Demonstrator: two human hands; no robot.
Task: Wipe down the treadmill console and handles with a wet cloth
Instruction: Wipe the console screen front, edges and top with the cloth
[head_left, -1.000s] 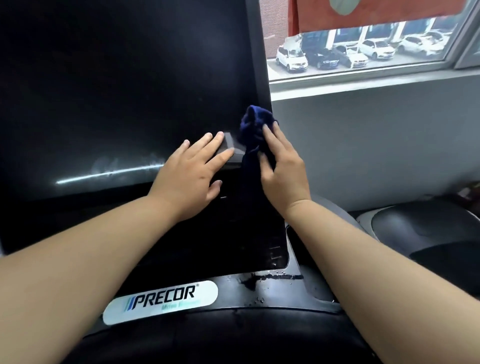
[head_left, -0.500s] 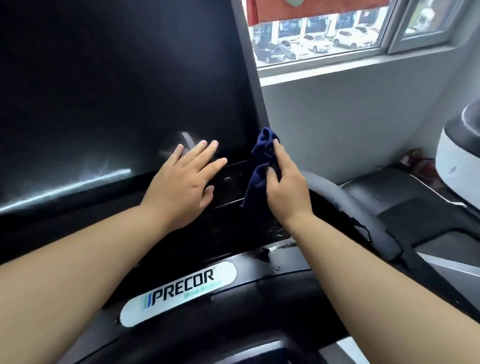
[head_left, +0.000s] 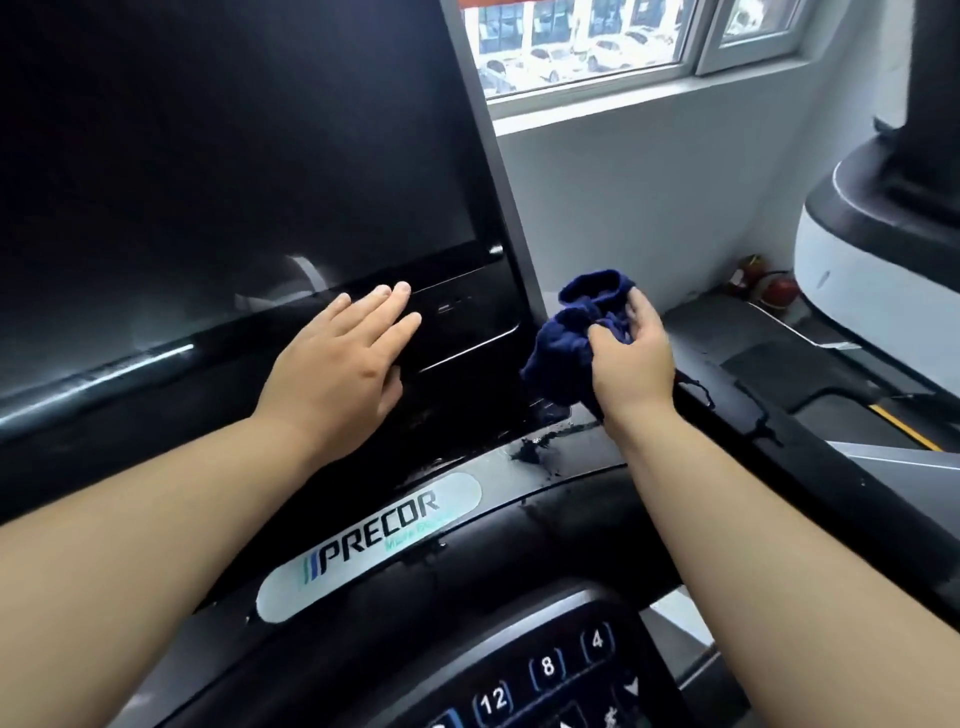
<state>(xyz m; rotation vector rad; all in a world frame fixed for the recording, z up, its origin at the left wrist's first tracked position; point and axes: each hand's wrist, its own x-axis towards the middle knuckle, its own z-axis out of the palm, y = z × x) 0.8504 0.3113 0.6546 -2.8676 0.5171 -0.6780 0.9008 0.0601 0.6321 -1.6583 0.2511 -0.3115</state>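
Observation:
The treadmill console (head_left: 218, 171) is a large black screen that fills the upper left, with a glossy panel below it. My left hand (head_left: 337, 374) lies flat on that panel, fingers together and pointing up to the right. My right hand (head_left: 631, 364) grips a bunched dark blue cloth (head_left: 569, 343) just off the console's right edge, above the black right handle (head_left: 737, 415). A white Precor label (head_left: 374, 545) sits on the lower bar, with water drops near it. Numbered keys (head_left: 545, 670) show at the bottom.
A grey wall and a window (head_left: 587, 47) stand behind the console on the right. Another machine with a white housing (head_left: 872, 270) is at the far right. Small red objects (head_left: 763, 283) lie on the floor by the wall.
My right hand has pulled the cloth off the console's right edge, moving right and bunching it. The view has tilted down, bringing the keypad into sight. My left hand stays on the panel.

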